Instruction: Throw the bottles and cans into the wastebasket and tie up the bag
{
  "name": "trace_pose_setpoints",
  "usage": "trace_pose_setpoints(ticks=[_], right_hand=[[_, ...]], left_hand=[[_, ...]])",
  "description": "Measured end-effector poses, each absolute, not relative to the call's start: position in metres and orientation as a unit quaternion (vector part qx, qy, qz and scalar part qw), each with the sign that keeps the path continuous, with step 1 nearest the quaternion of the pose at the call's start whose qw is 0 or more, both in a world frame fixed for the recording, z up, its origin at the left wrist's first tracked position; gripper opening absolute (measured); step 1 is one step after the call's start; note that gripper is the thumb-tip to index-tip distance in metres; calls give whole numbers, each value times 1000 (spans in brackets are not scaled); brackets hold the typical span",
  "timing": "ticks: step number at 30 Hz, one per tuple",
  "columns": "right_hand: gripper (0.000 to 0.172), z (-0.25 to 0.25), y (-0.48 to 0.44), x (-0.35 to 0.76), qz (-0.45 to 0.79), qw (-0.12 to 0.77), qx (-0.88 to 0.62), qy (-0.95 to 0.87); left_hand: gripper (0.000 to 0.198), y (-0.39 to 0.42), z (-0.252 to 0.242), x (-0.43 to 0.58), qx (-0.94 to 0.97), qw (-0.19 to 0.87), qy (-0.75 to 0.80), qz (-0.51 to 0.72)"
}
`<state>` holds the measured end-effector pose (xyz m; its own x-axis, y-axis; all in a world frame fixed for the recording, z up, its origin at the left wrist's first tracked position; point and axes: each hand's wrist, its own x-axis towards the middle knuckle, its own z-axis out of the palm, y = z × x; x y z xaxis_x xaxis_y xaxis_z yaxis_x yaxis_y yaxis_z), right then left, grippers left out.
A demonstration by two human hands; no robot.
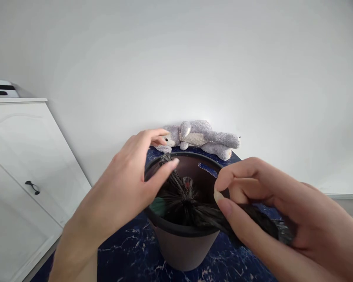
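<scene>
A small grey bin [184, 246] with a dark rim stands on a dark blue marbled table [129, 254]. Inside it sits a black plastic bag [181, 201], gathered at the top. My right hand [279, 219] is closed on one twisted end of the bag, pulled out over the bin's right rim. My left hand [126, 192] hovers over the bin's left rim, thumb and fingers pinching the other twisted end of the bag near its tip.
A grey and white plush toy [200, 138] lies at the table's far edge against the white wall. A white cabinet [20, 172] with a black handle [33, 187] stands to the left, with a white device on top.
</scene>
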<state>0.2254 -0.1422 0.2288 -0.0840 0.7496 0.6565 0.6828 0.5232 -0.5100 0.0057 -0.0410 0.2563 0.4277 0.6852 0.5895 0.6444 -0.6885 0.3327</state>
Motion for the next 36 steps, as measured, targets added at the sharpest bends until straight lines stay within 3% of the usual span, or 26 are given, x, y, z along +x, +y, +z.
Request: trace_pose_setpoints(ticks=[6, 10, 15, 24, 30, 36], right_hand=[[13, 226, -132, 215, 30, 527, -500, -686], [14, 224, -132, 218, 39, 545, -487, -682], [18, 225, -131, 221, 77, 539, -491, -680], [27, 226, -125, 221, 106, 519, -515, -674], [25, 224, -125, 223, 119, 507, -504, -689], [28, 223, -125, 225, 116, 504, -509, -689]], left_hand=[[33, -49, 256, -7, 923, 175, 285, 192], [27, -39, 256, -6, 916, 192, 301, 184], [35, -35, 258, -5, 902, 238, 327, 152], [40, -50, 273, 0, 880, 218, 410, 98], [9, -54, 274, 7, 887, 204, 411, 53], [20, -53, 265, 3, 915, 125, 369, 102]])
